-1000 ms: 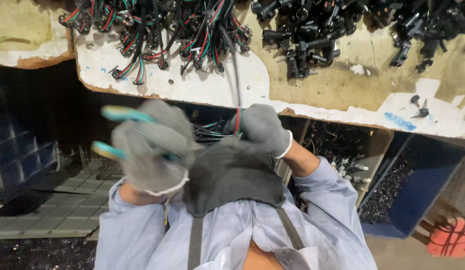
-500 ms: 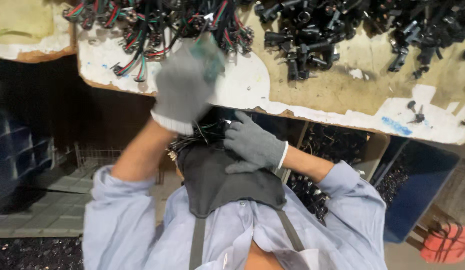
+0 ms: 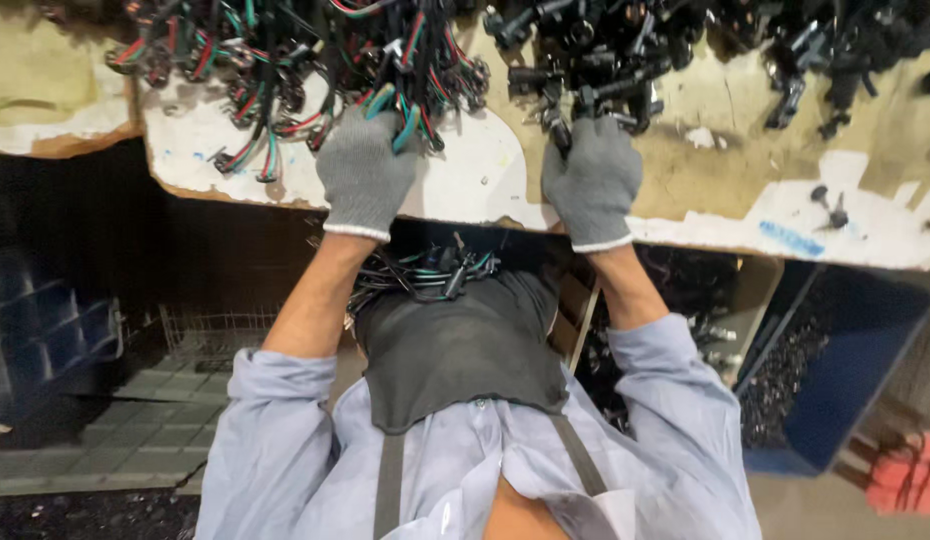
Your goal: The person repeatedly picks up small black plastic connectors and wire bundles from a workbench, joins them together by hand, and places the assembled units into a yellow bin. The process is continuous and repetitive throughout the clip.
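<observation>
Tangled red, green and black wire bundles (image 3: 285, 60) sprawl at the worktop's (image 3: 485, 180) chipped white near edge, glossy black plastic connectors (image 3: 605, 50) heaped beside. Left hand (image 3: 367, 170), knit grey glove, digs fingers into the wires; right hand (image 3: 592, 180) pinches a connector. Bare worktop between them; hands well apart.

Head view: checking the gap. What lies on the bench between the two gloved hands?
Only bare, worn white bench top lies between the left hand and the right hand.
</observation>
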Tool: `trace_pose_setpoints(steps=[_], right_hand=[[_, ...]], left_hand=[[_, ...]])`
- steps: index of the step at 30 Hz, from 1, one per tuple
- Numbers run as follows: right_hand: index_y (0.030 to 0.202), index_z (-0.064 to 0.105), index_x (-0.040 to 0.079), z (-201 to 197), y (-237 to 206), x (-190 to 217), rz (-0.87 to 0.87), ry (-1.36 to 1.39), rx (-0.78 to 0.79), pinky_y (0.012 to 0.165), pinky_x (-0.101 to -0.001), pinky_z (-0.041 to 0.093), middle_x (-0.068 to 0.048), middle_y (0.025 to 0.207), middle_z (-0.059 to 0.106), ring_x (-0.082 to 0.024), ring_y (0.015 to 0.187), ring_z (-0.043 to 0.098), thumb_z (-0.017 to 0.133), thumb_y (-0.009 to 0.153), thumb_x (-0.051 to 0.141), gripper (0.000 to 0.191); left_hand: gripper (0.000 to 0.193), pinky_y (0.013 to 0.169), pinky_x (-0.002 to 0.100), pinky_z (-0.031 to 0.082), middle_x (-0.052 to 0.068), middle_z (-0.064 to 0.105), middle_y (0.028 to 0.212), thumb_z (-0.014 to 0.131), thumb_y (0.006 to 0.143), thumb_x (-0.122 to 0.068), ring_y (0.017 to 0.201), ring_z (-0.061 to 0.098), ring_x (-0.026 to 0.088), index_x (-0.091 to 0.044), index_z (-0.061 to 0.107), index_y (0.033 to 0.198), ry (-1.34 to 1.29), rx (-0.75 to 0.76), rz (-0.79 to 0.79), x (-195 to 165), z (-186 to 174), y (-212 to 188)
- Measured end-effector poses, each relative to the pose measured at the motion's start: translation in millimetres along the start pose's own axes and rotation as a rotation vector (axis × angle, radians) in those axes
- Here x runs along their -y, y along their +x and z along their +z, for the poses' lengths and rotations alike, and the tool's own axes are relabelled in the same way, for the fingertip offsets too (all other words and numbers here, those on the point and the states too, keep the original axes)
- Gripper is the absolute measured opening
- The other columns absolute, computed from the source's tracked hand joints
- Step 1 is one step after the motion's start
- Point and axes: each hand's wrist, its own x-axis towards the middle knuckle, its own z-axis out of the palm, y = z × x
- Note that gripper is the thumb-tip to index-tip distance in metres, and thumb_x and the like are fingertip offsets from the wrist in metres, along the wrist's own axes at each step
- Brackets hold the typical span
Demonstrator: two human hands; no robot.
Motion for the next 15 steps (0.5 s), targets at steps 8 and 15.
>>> trace_pose_setpoints(steps=[8,15], right_hand=[[0.115,0.065,-0.001,-33.1,-17.7,-8.1,0.047,1.113,-0.053,0.090,-0.0335,0.048,-0.009,0.112,0.063,-0.020,0.099,0.059,0.085,0.099,0.019,0.032],[0.121,0.063,0.002,-30.6,-18.3,6.5,0.145,1.858,0.176,0.115,-0.0423,0.055,-0.013,0.099,0.069,-0.024,0.095,0.070,0.071,0.097,0.035,0.042]], left_hand=[[0.026,0.067,0.051,0.052,0.018,0.067,0.090,0.082,0.086,-0.040,0.079,0.068,0.038,-0.015,0.080,0.092,-0.127,0.339,-0.061,-8.0,-13.4,-43.3],[0.047,0.063,0.050,0.053,0.019,0.065,0.100,0.084,0.078,-0.038,0.078,0.070,0.038,-0.013,0.072,0.116,-0.021,0.248,-0.123,-32.1,-15.2,-25.0]])
